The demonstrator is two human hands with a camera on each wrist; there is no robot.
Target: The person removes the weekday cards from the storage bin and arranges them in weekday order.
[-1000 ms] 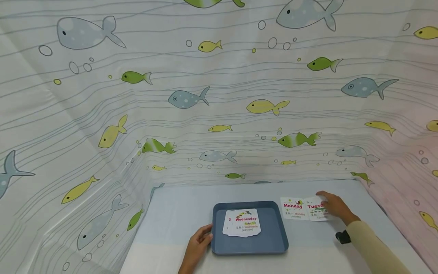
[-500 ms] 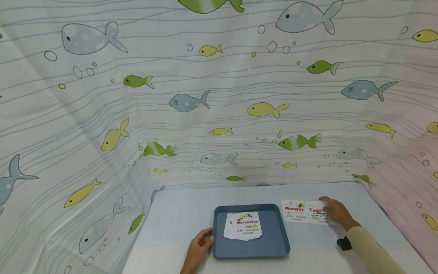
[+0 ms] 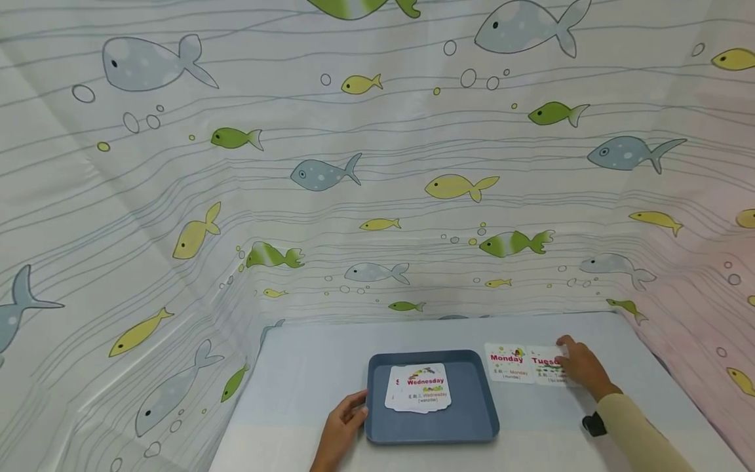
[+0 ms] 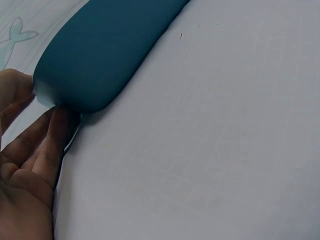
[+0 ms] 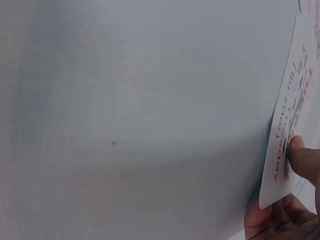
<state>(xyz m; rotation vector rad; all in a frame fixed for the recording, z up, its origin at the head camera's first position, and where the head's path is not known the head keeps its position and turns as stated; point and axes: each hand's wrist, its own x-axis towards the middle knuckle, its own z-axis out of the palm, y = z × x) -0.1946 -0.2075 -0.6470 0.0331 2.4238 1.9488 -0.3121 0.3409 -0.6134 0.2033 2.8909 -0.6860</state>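
Observation:
A blue-grey tray (image 3: 466,419) lies on the table with a small stack of white day cards in it, the Wednesday card (image 3: 426,388) uppermost. My left hand (image 3: 343,423) holds the tray's left edge; in the left wrist view its fingers (image 4: 52,145) meet the tray's rounded corner. Right of the tray, a Monday card (image 3: 507,364) and a Tuesday card (image 3: 545,367) lie side by side. My right hand (image 3: 582,367) pinches the Tuesday card's right end; the right wrist view has the thumb (image 5: 303,157) on its face, fingers below, the near edge slightly raised.
The white and pale blue table (image 3: 301,367) meets a fish-patterned curtain (image 3: 413,210) at the back and sides. A black object (image 3: 594,425) sits at my right wrist, by the beige sleeve (image 3: 637,429).
My right hand has shifted slightly toward the Tuesday card's right end. The view has tilted a little. The left hand, tray and stack look the same.

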